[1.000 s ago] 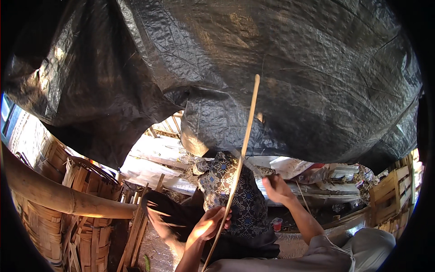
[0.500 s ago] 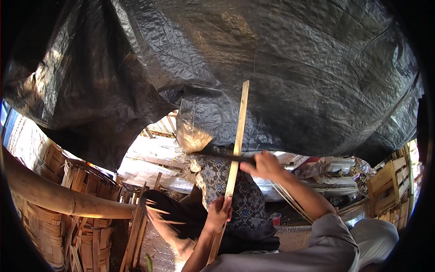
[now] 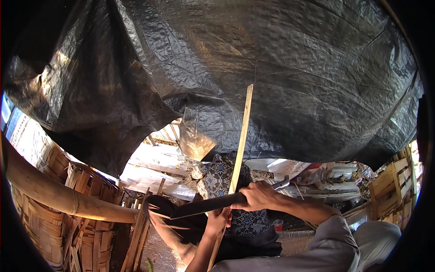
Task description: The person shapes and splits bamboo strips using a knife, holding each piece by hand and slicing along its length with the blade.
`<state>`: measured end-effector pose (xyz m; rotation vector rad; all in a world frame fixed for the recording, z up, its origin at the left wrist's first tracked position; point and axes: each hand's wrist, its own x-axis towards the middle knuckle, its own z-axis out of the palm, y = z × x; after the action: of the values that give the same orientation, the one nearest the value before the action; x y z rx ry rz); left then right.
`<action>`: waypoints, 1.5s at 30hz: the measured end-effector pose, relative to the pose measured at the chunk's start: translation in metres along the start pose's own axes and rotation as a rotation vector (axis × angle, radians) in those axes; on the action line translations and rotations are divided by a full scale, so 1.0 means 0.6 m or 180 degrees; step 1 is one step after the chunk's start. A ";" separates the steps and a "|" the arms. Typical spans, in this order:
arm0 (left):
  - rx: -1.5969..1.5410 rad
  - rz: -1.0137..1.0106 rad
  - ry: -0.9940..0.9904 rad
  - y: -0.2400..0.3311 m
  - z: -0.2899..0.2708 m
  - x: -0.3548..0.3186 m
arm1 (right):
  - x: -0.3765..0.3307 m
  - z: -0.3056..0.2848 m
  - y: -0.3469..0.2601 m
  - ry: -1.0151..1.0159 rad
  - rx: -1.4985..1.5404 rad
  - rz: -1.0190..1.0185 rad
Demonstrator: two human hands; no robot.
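My left hand [image 3: 218, 221] is closed round the lower part of a long pale bamboo strip [image 3: 242, 140], which stands up steeply, its far end leaning slightly right. In my right hand [image 3: 258, 196] is a machete [image 3: 204, 207] with a broad dark blade; its handle end sticks out to the right behind the fist. The blade lies across the strip just above my left hand, its tip pointing left over my leg. Behind the strip is a dark cloth with a blue and white pattern [image 3: 217, 176], draped over something I cannot make out.
A black tarpaulin [image 3: 294, 81] hangs across the far side. At left are a thick bamboo pole [image 3: 72, 199] and woven bamboo baskets [image 3: 45, 231]. Another slatted bamboo piece [image 3: 392, 186] stands at right. A small red plastic cup [image 3: 277, 225] sits near the cloth.
My right hand has drawn the machete down along the strip toward my left hand. The blade now slants lower to the left. The left hand keeps its hold, almost unmoved.
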<state>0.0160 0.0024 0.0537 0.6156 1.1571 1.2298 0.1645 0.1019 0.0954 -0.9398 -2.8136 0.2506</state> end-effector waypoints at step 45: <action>0.0608 -0.0376 0.0316 0.007 0.002 -0.019 | 0.060 -0.078 0.217 0.0585 0.1390 0.1995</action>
<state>0.0165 -0.0070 0.0620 0.6243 1.3860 1.0667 0.2212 0.2311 0.1174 -1.5871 -2.0917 0.7676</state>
